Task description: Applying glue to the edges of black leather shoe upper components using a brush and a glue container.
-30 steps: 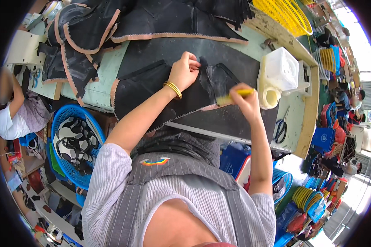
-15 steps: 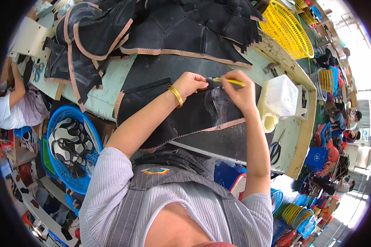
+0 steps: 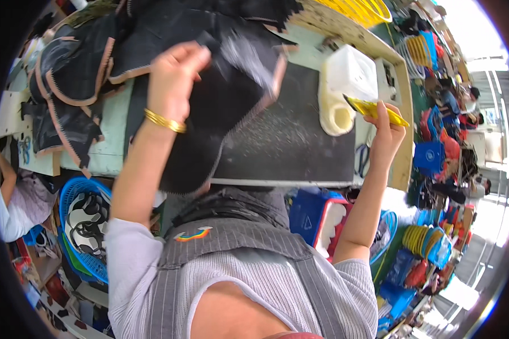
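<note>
My left hand (image 3: 177,76), with a gold bangle at its wrist, pinches the upper edge of a black upper piece (image 3: 206,121). This piece is lifted and blurred by motion; a zigzag edge and a pinkish-tan strip show along its side. Out to the right, my right hand (image 3: 385,131) grips a yellow-handled brush (image 3: 383,111), its dark tip pointing toward a white plastic bottle (image 3: 353,73). The bottle lies on its side with a round, open, yellowish neck near my right hand. Beneath the piece, a dark, speckled work mat (image 3: 288,141) covers the table.
More black pieces with tan edges (image 3: 164,37) are heaped at the far left. Scissors (image 3: 362,159) lie by the bottle, inside the table's raised wooden rim (image 3: 402,152). A blue basket (image 3: 68,195) holds black-and-white pieces at lower left. Another person's arm (image 3: 5,175) shows at far left.
My left hand has raised the black piece and carried it left and away from me. My right hand has swung right with the brush, off the piece and past the bottle. The view has shifted.
</note>
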### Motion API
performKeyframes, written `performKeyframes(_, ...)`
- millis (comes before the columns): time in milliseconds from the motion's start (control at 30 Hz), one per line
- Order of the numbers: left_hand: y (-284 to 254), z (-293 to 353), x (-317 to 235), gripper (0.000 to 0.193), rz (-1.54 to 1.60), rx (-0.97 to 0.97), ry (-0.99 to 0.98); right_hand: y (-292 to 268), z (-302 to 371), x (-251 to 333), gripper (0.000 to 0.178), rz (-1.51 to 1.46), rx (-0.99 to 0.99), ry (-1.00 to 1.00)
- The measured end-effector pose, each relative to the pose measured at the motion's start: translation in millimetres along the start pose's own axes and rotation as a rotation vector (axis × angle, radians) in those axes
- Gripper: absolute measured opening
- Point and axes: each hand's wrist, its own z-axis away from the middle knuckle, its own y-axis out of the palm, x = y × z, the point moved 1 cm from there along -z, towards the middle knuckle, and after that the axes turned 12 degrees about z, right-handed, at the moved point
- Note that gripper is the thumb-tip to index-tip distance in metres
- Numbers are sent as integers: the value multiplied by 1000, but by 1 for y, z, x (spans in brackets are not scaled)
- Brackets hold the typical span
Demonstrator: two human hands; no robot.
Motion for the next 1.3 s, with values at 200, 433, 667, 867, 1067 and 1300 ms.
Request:
performKeyframes(200, -3, -75, 45, 25, -365, -30, 259, 11, 6, -49, 23, 162, 126, 152)
performKeyframes(433, -50, 57, 26, 37, -912, 650, 482, 34, -5, -27, 26, -380, 312, 461)
performKeyframes(667, -65, 85, 62, 42, -1181, 618, 563, 253, -22, -18, 27, -288, 566, 197)
performKeyframes(867, -71, 83, 63, 47, -1110, 534, 577, 268, -27, 18, 27, -319, 767, 111)
performKeyframes(1067, -82, 80, 68, 51, -960, 407, 587, 238, 1, 47, 29, 170, 1155, -27)
performKeyframes(1300, -106, 81, 46, 28, -1174, 498, 360, 195, 38, 33, 23, 159, 1088, -61)
